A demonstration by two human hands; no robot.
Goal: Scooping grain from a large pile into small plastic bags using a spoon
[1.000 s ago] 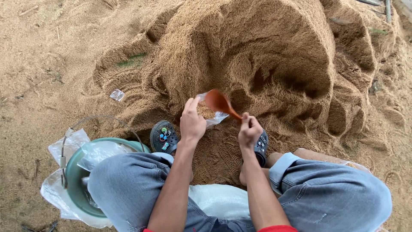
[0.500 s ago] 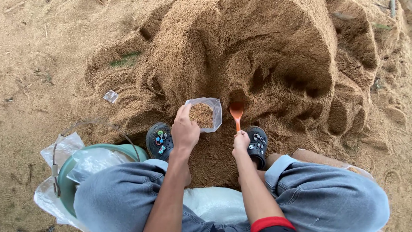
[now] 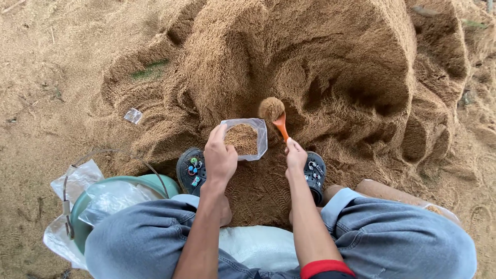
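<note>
Seen from above my knees: my left hand (image 3: 219, 157) grips a small clear bag (image 3: 245, 138), partly filled with brown husk, held open just beyond my dark clogs (image 3: 192, 168). My right hand (image 3: 296, 155) is clenched on an orange scoop (image 3: 274, 112), heaped, just right of the bag's mouth. I'd tip it slowly over the opening. Behind rises the husk pile (image 3: 320, 62).

Sandy ground (image 3: 46, 67) is covered by loose husk-like fibre, heaped into a large gouged mound (image 3: 320, 62). A small clear scrap (image 3: 133, 115) is seen left of the mound. A green bucket (image 3: 103, 194) is set on crumpled plastic sheeting (image 3: 77, 181).
</note>
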